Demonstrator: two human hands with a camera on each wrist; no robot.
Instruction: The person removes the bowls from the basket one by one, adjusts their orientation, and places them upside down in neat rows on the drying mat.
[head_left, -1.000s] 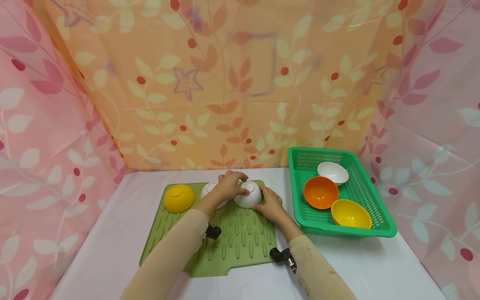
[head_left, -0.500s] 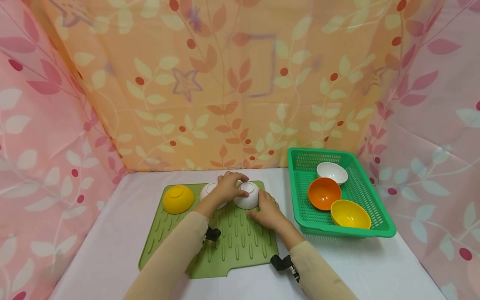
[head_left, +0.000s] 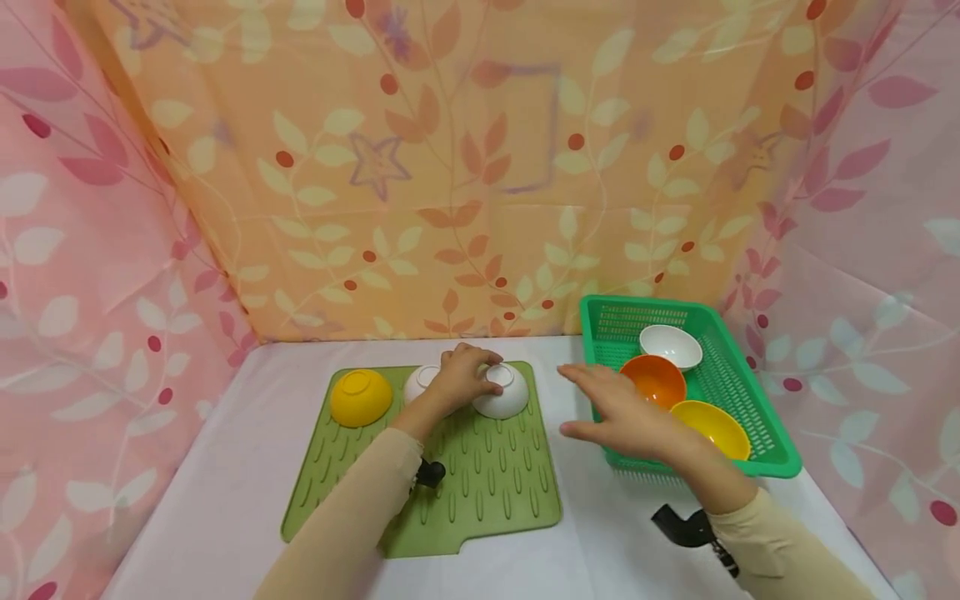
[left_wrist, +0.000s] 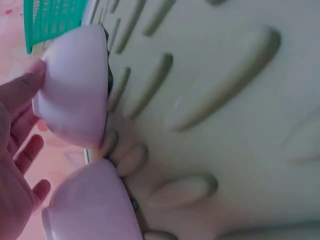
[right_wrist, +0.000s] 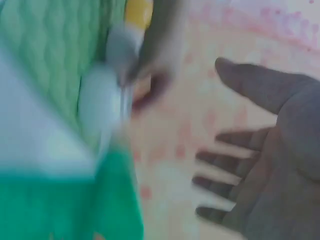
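Observation:
My left hand (head_left: 461, 379) has its thumb and index finger on the foot of an upside-down white bowl (head_left: 506, 398), which stands on a green drying mat (head_left: 495, 467). In the left wrist view, the thumb tip touches that bowl (left_wrist: 75, 85). A second upturned white bowl (head_left: 420, 382) stands beside it, partly behind the hand, and an upturned yellow bowl (head_left: 361, 398) sits at the mat's left. My right hand (head_left: 626, 412), fingers spread and holding nothing, hovers at the left side of a green basket (head_left: 765, 417) and hides part of the orange bowl (head_left: 658, 379).
Inside the basket a white bowl (head_left: 671, 346) lies at the back and a yellow bowl (head_left: 716, 429) at the front, mouths upward. White cloth (head_left: 232, 417) covers the table. A patterned curtain (head_left: 450, 208) hangs behind.
My right hand has let go of the white bowl and moved right to the basket. My left hand has stayed at the bowl. The orange bowl shifted slightly right within the basket earlier.

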